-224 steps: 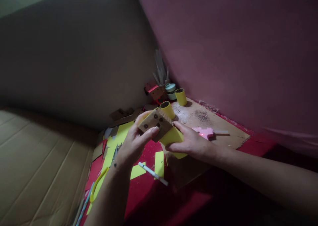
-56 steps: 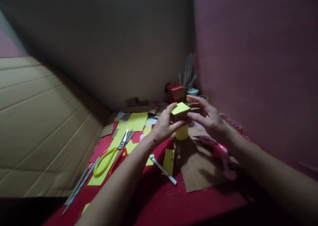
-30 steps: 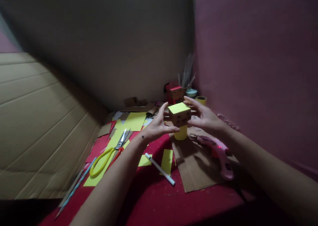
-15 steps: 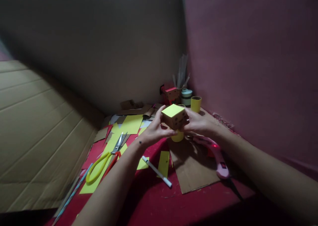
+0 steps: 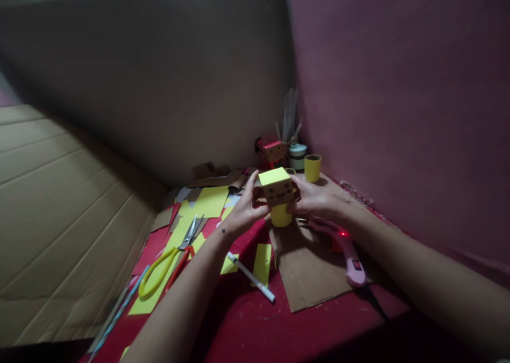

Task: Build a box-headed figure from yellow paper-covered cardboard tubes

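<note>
A small cardboard cube [image 5: 277, 186] with a yellow top and a drawn face sits on a yellow tube [image 5: 281, 216] that stands on a cardboard sheet [image 5: 314, 270]. My left hand [image 5: 241, 210] presses the cube's left side with curled fingers. On the cube's right side my right hand [image 5: 316, 202] grips it the same way. Both forearms reach in from the bottom edge.
A pink glue gun [image 5: 347, 246] with a red light lies by my right wrist. Yellow-handled scissors [image 5: 169, 256], a white pen [image 5: 251, 277] and yellow paper scraps [image 5: 210, 200] lie on the red surface. Another yellow tube [image 5: 312, 167], a tape roll [image 5: 297, 155] and a red-topped box [image 5: 273, 151] stand in the corner.
The cube was tilted and held a little above the tube half a second ago; now it sits level on the tube with its face toward me, both hands still on it.
</note>
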Available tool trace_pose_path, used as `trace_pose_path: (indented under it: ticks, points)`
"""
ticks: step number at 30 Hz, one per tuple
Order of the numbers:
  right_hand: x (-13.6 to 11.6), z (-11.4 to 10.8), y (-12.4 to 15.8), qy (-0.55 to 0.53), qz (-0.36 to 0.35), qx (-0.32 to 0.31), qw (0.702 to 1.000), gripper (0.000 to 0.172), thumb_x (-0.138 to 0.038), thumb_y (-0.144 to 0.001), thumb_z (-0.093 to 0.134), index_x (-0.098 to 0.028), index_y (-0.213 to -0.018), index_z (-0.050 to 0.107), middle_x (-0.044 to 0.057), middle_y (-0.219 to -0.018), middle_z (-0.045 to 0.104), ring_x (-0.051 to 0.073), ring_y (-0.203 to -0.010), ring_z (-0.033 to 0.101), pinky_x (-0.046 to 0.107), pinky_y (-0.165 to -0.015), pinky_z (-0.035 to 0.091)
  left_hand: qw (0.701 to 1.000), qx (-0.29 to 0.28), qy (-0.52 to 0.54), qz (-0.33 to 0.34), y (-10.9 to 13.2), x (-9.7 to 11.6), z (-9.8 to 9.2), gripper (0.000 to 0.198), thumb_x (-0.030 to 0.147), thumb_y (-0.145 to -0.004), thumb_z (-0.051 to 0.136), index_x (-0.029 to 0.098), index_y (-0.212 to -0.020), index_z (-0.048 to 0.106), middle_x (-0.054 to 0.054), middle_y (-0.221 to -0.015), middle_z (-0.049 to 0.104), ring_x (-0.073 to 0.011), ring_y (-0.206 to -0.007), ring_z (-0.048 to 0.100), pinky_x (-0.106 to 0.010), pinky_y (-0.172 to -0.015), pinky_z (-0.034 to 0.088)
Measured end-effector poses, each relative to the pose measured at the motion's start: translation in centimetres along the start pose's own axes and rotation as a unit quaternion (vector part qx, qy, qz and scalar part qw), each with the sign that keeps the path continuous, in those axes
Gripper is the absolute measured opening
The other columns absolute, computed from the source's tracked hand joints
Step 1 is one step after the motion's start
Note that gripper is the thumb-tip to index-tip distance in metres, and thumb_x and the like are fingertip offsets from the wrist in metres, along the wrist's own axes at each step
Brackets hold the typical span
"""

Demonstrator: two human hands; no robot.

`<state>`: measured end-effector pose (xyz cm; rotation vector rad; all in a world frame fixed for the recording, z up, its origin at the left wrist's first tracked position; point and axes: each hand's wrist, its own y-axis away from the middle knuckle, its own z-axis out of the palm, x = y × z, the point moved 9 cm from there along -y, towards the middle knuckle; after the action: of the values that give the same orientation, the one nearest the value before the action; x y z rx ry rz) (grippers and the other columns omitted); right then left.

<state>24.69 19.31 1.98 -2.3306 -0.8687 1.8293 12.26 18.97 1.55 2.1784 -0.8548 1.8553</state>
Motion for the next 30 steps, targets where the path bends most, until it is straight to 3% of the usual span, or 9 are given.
trace_pose_path:
  ticks: [6, 15, 19, 25, 30]
  points:
    - [0.0, 0.2, 0.0, 0.034, -0.016, -0.010, 0.999, 0.069, -0.009, -0.060, 0.068, -0.017, -0.126, 0.052, 0.010, -0.115, 0.063, 0.030, -0.102, 0.061, 0.039, -0.084, 0.051, 0.999, -0.006, 0.047, -0.007, 0.1, -0.2, 0.3, 0.101, 0.022, -0.071, 0.077, 0.026, -0.151, 0.015, -0.017, -0.140, 0.045, -0.0351, -0.124, 0.051, -0.049, -0.102, 0.043]
    - [-0.6, 0.6, 0.1, -0.002, -0.020, -0.030, 0.999, 0.066, -0.013, -0.060, 0.072, -0.017, -0.124, 0.054, 0.012, -0.116, 0.063, 0.030, -0.101, 0.062, 0.039, -0.084, 0.052, 0.999, -0.016, 0.031, 0.025, -0.1, -1.0, 1.2, 0.070, 0.018, -0.068, 0.079, 0.023, -0.129, 0.046, -0.013, -0.128, 0.056, -0.0335, -0.116, 0.055, -0.042, -0.088, 0.049]
    - [-0.7, 0.5, 0.1, 0.004, -0.012, -0.010, 1.000, 0.063, -0.013, -0.059, 0.071, -0.017, -0.120, 0.057, 0.011, -0.112, 0.065, 0.030, -0.098, 0.063, 0.042, -0.085, 0.052, 0.999, 0.009, 0.029, 0.033, -0.3, -1.3, 1.4, 0.063, 0.023, -0.068, 0.081, 0.022, -0.122, 0.049, -0.012, -0.124, 0.059, -0.0322, -0.110, 0.059, -0.041, -0.086, 0.050]
    - [-0.9, 0.4, 0.2, 0.065, -0.021, -0.012, 0.998, 0.059, -0.015, -0.061, 0.069, -0.018, -0.119, 0.058, 0.011, -0.107, 0.067, 0.031, -0.099, 0.063, 0.044, -0.084, 0.053, 0.996, 0.066, 0.015, 0.050, -0.5, -1.3, 1.2, 0.075, 0.026, -0.062, 0.085, 0.020, -0.125, 0.044, -0.013, -0.121, 0.059, -0.0320, -0.109, 0.059, -0.044, -0.088, 0.050]
    - [0.3, -1.9, 0.1, 0.042, 0.027, 0.043, 0.998, 0.065, -0.008, -0.062, 0.060, -0.020, -0.125, 0.053, 0.013, -0.113, 0.063, 0.030, -0.102, 0.061, 0.047, -0.085, 0.053, 0.995, 0.088, 0.006, 0.052, -0.4, -1.7, 1.1, 0.070, 0.023, -0.067, 0.079, 0.021, -0.127, 0.043, -0.011, -0.115, 0.060, -0.0295, -0.103, 0.061, -0.043, -0.085, 0.050]
